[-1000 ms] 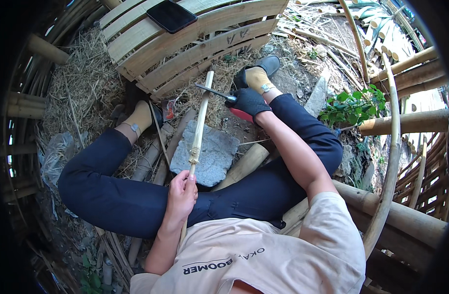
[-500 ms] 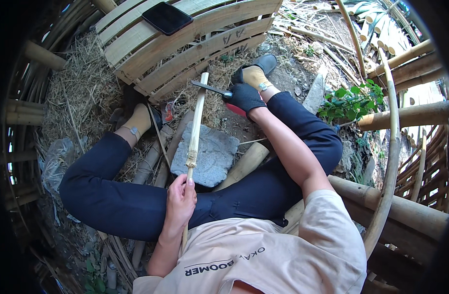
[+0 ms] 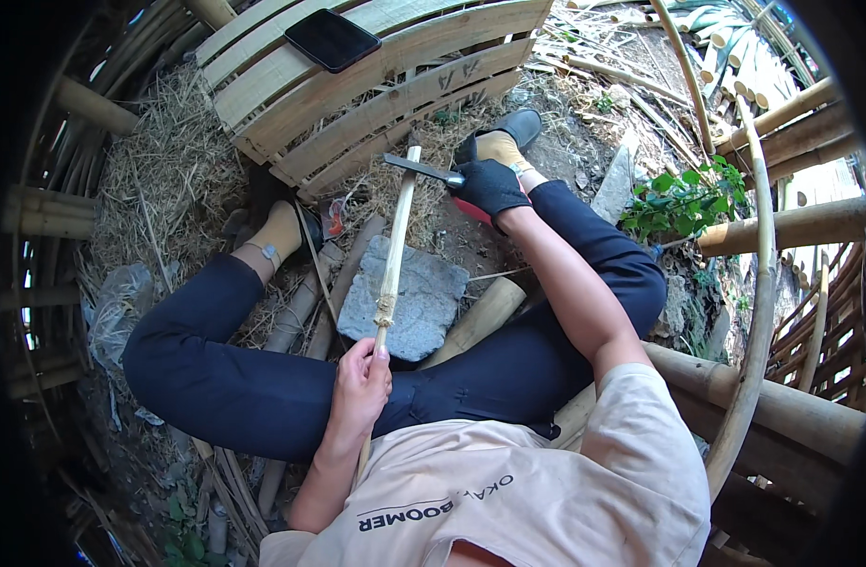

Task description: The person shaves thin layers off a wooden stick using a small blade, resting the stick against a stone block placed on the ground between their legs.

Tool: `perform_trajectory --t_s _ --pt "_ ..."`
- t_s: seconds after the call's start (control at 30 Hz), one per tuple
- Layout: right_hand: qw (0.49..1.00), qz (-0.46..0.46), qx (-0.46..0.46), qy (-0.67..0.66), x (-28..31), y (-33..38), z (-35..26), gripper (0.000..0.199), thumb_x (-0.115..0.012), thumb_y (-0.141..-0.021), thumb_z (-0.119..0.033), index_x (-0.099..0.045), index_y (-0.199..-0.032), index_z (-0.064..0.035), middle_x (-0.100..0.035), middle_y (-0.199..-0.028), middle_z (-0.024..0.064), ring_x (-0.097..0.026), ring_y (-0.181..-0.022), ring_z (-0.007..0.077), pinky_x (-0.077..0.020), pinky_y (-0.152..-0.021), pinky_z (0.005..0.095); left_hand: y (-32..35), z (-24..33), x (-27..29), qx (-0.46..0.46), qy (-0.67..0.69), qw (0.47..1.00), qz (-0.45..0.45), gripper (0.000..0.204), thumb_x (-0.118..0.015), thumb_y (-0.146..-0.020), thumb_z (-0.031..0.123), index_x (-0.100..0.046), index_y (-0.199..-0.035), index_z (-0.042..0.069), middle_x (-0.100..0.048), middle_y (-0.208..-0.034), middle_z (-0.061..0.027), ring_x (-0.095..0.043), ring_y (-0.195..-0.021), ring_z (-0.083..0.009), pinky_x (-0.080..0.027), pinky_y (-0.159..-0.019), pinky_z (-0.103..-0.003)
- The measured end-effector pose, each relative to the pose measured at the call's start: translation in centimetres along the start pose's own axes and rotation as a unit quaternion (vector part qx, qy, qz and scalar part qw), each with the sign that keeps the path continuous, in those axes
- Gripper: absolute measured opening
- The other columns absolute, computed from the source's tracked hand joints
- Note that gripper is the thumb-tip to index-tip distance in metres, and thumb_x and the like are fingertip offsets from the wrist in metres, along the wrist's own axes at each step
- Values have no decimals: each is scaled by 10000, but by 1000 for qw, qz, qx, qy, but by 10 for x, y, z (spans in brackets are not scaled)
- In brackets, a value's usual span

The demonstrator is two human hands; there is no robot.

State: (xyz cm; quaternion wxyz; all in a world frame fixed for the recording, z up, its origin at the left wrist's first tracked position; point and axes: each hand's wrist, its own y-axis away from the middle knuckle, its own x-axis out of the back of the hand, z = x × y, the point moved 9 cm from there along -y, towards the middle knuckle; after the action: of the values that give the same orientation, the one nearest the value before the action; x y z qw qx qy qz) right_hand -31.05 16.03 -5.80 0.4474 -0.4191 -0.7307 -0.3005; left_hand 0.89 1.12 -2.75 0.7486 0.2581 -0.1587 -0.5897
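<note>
At your eleven o'clock, a phone [image 3: 333, 39] lies flat on the slatted bamboo panel [image 3: 433, 85]: a dark rectangular screen, unlit, with rounded corners. You have no packages, labels or signs.

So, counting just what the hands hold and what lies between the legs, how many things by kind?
Thin pale bamboo stick: 1
Dark-bladed knife: 1
Flat grey stone slab: 1
Black work glove: 1
Total: 4

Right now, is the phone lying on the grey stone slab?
No, the phone lies on the slatted bamboo panel at the top, apart from the grey stone slab lower down under the bamboo stick.
</note>
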Motion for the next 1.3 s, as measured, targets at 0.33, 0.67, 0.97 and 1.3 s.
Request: perform_trajectory --t_s 0.33,0.67,0.97,1.3 --pt "999 -36 16 -6 2 3 -11 260 -658 -809 -346 -754 -916 -129 -721 -875 170 -699 -857 359 -549 -796 451 3 6 -6 -11 -2 1000 -8 223 -516 -1047 261 -484 -905 92 -353 -580 82 -322 -462 -7 -241 -398 -186" --pt "998 -45 29 -26 3 5 -6 270 -674 -799 -346 -755 -903 -110 -722 -873 167 -698 -844 358 -546 -788 438 7 6 -2 -45 -66 996 27 172 -509 -1038 172 -539 -954 25 -440 -593 40 -386 -497 -26 -299 -435 -223" --pt "998 -12 13 -56 11 4 -2 295 -646 -823 -378 -754 -889 -112 -718 -854 176 -696 -826 360 -542 -767 441 13 11 -9 -39 -43 998 21 186 -506 -1039 165 -532 -923 22 -432 -601 41 -378 -512 -20 -298 -446 -226" --pt "999 -16 39 -33 18 16 -20 288 -634 -828 -370 -750 -855 -107 -713 -837 179 -694 -824 365 -547 -775 438 17 5 -11 -18 -19 1000 -1 171 -506 -1046 175 -529 -978 20 -407 -604 54 -353 -506 -16 -285 -443 -216"
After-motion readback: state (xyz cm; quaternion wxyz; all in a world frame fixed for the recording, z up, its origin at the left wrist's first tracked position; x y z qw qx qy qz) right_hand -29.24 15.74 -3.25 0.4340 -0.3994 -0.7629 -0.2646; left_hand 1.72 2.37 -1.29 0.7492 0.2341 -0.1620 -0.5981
